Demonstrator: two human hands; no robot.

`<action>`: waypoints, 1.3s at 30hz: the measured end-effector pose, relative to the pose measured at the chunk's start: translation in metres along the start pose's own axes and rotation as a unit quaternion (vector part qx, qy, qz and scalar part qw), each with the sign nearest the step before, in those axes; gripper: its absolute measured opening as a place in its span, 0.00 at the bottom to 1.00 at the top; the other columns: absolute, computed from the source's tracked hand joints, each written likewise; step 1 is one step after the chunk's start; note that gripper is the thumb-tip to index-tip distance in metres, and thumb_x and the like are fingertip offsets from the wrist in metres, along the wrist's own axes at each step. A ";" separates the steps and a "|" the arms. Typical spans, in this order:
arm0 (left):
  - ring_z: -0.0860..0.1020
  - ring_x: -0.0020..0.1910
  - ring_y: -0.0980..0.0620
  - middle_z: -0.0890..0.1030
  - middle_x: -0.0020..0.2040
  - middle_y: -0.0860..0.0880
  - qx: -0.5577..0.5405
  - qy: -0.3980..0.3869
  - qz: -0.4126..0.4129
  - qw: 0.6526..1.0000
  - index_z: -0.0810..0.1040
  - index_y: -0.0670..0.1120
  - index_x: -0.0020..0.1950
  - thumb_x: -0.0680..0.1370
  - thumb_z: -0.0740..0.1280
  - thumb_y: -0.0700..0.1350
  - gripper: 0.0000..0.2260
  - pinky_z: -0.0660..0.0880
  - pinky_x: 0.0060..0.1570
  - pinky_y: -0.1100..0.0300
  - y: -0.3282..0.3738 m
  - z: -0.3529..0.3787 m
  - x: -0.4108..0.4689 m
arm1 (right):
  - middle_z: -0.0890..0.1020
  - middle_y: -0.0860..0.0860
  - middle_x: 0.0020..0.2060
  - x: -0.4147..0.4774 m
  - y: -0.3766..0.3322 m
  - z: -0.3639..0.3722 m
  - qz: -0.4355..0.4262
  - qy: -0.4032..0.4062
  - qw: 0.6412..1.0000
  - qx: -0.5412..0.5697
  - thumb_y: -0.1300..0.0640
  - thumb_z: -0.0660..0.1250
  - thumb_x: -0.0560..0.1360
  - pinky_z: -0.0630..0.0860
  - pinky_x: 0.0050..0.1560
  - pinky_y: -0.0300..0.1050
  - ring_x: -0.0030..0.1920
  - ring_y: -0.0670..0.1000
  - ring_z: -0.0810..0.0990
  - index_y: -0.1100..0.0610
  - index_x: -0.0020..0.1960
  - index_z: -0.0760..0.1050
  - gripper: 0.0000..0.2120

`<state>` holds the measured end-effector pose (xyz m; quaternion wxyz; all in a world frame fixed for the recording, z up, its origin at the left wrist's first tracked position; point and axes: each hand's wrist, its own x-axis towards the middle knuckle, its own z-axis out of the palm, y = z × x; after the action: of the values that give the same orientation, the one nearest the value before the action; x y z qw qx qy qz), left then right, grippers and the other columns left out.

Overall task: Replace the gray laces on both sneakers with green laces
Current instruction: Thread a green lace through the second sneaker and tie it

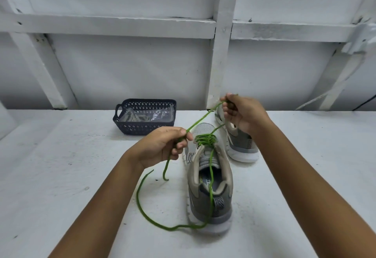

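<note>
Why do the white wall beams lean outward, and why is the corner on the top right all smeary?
In the head view the wide-angle lens splays the wall beams toward the edges; the same view smears the white fitting at top right; its light is soft and even, with faint shadows under the near sneaker and basket, and no glare.

a dark mesh basket point(142, 128) sits on the white table point(61, 166).

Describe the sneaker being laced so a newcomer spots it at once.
On the white table, two gray sneakers stand right of the dark basket. Take the near sneaker, heel toward the camera. Only it shows a green lace criss-crossed at its tongue; the far sneaker is partly hidden behind the right hand.
</note>
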<state>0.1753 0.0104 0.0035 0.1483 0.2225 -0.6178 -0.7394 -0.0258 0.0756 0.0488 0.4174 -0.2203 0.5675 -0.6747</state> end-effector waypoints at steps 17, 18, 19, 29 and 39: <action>0.84 0.45 0.47 0.84 0.46 0.41 -0.272 0.097 0.099 0.952 0.73 0.41 0.48 0.82 0.54 0.39 0.09 0.82 0.43 0.55 0.031 0.010 0.032 | 0.76 0.48 0.29 -0.049 0.030 0.028 -0.055 -0.208 0.890 -0.401 0.58 0.66 0.77 0.70 0.28 0.33 0.27 0.43 0.72 0.64 0.48 0.80 0.10; 0.84 0.44 0.48 0.84 0.46 0.41 -0.265 0.104 0.092 0.954 0.74 0.41 0.49 0.82 0.55 0.40 0.09 0.82 0.41 0.55 0.030 0.010 0.031 | 0.77 0.49 0.30 -0.048 0.029 0.029 -0.061 -0.196 0.898 -0.389 0.58 0.65 0.77 0.70 0.27 0.32 0.26 0.42 0.73 0.63 0.46 0.80 0.09; 0.84 0.43 0.48 0.84 0.46 0.42 -0.248 0.111 0.081 0.959 0.75 0.41 0.50 0.82 0.56 0.41 0.09 0.81 0.38 0.56 0.027 0.010 0.031 | 0.78 0.49 0.30 -0.046 0.028 0.029 -0.066 -0.183 0.906 -0.377 0.59 0.64 0.78 0.70 0.27 0.32 0.25 0.42 0.74 0.62 0.45 0.79 0.08; 0.81 0.37 0.54 0.83 0.39 0.47 -0.067 0.038 -0.001 0.997 0.81 0.40 0.51 0.69 0.67 0.43 0.12 0.79 0.41 0.62 -0.009 0.014 0.012 | 0.78 0.50 0.30 -0.029 0.013 0.021 -0.096 -0.107 0.935 -0.325 0.59 0.62 0.79 0.70 0.27 0.33 0.27 0.44 0.74 0.58 0.38 0.76 0.11; 0.80 0.33 0.56 0.83 0.33 0.51 -0.040 0.184 0.036 0.981 0.80 0.42 0.45 0.76 0.66 0.36 0.04 0.78 0.36 0.66 -0.018 0.013 0.012 | 0.76 0.56 0.32 -0.030 0.032 0.014 -0.159 -0.066 0.825 -0.539 0.49 0.59 0.79 0.63 0.31 0.41 0.31 0.49 0.71 0.63 0.38 0.76 0.21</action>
<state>0.1598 0.0194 -0.0144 0.2947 0.3263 -0.5574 -0.7042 0.0119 0.0914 0.0269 0.1559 -0.5416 0.7688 -0.3021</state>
